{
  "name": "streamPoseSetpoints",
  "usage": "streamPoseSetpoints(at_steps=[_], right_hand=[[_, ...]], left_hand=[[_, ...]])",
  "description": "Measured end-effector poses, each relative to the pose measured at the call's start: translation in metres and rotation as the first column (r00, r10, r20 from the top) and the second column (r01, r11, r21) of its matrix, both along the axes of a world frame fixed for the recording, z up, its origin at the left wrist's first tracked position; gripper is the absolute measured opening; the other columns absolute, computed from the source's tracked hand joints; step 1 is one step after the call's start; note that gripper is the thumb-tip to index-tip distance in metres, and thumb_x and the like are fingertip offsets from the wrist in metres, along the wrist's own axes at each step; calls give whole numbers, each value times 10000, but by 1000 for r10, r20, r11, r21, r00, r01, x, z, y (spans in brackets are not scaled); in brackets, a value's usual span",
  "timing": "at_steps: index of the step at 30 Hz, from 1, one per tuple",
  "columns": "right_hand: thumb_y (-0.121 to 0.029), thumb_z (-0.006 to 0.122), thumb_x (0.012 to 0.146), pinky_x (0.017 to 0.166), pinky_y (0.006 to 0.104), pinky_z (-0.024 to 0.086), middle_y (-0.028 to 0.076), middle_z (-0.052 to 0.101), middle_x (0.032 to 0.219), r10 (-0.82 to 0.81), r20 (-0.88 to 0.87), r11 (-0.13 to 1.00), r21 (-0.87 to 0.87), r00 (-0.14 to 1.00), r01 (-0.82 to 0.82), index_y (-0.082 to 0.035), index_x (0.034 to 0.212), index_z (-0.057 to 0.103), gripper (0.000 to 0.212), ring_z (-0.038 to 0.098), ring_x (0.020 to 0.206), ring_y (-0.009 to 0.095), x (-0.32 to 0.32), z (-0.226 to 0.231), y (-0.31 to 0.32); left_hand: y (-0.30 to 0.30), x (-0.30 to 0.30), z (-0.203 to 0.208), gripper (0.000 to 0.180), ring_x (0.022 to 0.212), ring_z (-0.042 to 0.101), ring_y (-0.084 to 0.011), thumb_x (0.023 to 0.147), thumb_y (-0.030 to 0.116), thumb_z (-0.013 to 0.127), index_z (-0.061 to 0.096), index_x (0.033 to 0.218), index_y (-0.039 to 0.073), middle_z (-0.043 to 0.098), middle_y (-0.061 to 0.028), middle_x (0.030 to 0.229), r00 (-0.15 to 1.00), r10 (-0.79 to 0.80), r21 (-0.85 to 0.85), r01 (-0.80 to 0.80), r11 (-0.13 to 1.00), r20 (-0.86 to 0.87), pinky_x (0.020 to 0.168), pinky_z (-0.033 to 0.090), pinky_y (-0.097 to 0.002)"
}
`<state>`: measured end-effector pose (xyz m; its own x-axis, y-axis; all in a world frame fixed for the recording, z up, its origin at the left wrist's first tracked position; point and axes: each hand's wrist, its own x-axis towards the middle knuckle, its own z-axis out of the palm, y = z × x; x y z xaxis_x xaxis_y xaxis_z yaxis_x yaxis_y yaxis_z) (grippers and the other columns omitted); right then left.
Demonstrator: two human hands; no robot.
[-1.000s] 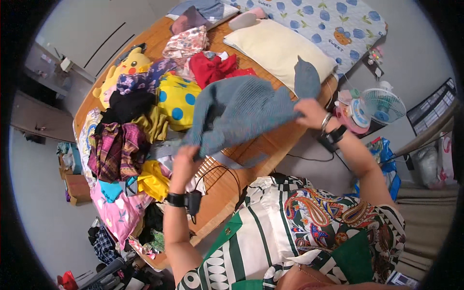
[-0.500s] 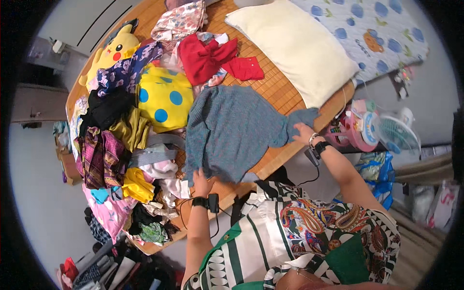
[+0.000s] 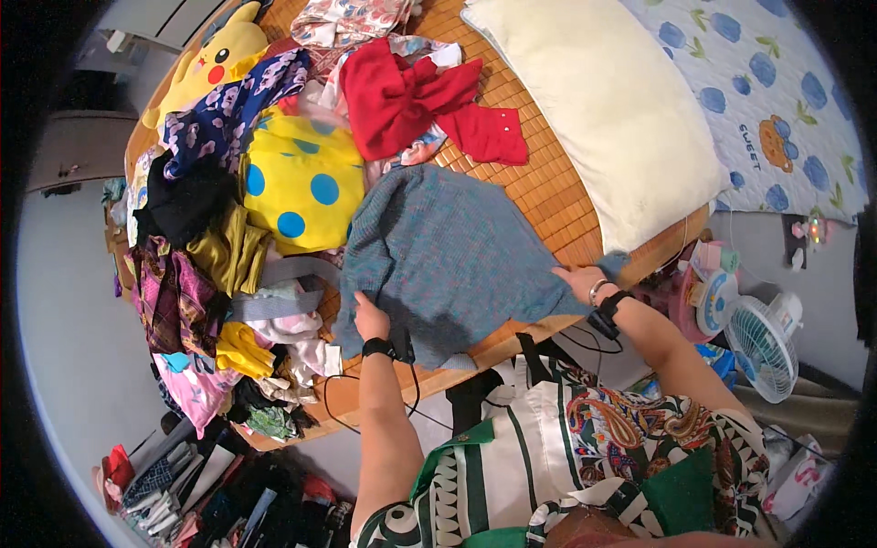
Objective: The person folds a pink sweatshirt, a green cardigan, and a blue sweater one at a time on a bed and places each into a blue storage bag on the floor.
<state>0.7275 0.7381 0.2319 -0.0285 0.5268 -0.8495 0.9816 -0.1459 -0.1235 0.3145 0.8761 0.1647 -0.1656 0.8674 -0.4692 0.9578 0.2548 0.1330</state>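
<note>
1. Left hand (image 3: 371, 320): fingers look closed on the near-left edge of the blue-grey knit top (image 3: 448, 260).
2. Right hand (image 3: 580, 281): fingers reach over its right side; can't tell if they pinch cloth.
3. Top lies at the near edge of the bed (image 3: 548, 205). Done, I'd judge: body spread nearly flat. Not done: left side rumpled, no neat folds in it.
4. Left of it: purple checked cloth (image 3: 178, 297) and yellow polka-dot cloth (image 3: 315, 215), both in a loose, unsorted heap.
5. Beyond: red garment (image 3: 388, 105), crumpled, also untidied. Cream pillow (image 3: 612, 119) to the right, yellow plush toy (image 3: 206, 73) far left.
</note>
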Motion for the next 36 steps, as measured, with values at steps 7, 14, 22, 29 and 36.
streamPoseSetpoints(at_steps=[7, 14, 22, 29, 36], right_hand=[[-104, 550, 647, 747, 370, 447, 122, 525, 940, -309, 282, 915, 348, 908, 204, -164, 945, 584, 305, 531, 871, 292, 88, 82, 0], [-203, 608, 606, 845, 367, 381, 172, 486, 1030, -109, -83, 802, 582, 991, 137, -16, 1035, 482, 485, 458, 981, 310, 98, 68, 23], [-260, 625, 683, 792, 393, 422, 183, 483, 1064, -240, 231, 936, 312, 943, 162, -37, 1141, 327, 590, 505, 946, 332, 22, 14, 52], [-278, 648, 645, 777, 385, 427, 199, 558, 926, -360, 107, 893, 329, 927, 309, -15, 1003, 500, 468, 524, 900, 331, 39, 14, -19], [-158, 609, 642, 760, 398, 407, 168, 554, 903, -484, 4, 641, 682, 875, 352, -43, 891, 530, 285, 504, 879, 346, 30, 38, -139]], left_hand=[[-95, -96, -23, 384, 830, 548, -364, 604, 171, 589, 512, 969, 81, 571, -210, 882, 920, -235, -227, 312, 922, 313, 703, 446, -406], [-50, -56, 10, 419, 929, 504, -353, 663, 218, 619, 500, 996, -7, 500, -233, 1028, 918, -213, -229, 299, 926, 335, 752, 427, -401], [-10, 71, 26, 616, 1041, 388, -388, 611, 251, 672, 406, 1130, 56, 414, -159, 1140, 768, -593, 228, 549, 804, 243, 836, 367, -459], [-21, 61, 0, 331, 948, 473, -378, 722, 103, 481, 446, 1051, 89, 425, -164, 1140, 867, -471, 149, 450, 881, 164, 785, 405, -453], [-55, -13, 75, 270, 865, 520, -359, 720, 115, 511, 458, 981, 69, 547, -213, 869, 760, -322, 290, 182, 939, 564, 708, 417, -435]])
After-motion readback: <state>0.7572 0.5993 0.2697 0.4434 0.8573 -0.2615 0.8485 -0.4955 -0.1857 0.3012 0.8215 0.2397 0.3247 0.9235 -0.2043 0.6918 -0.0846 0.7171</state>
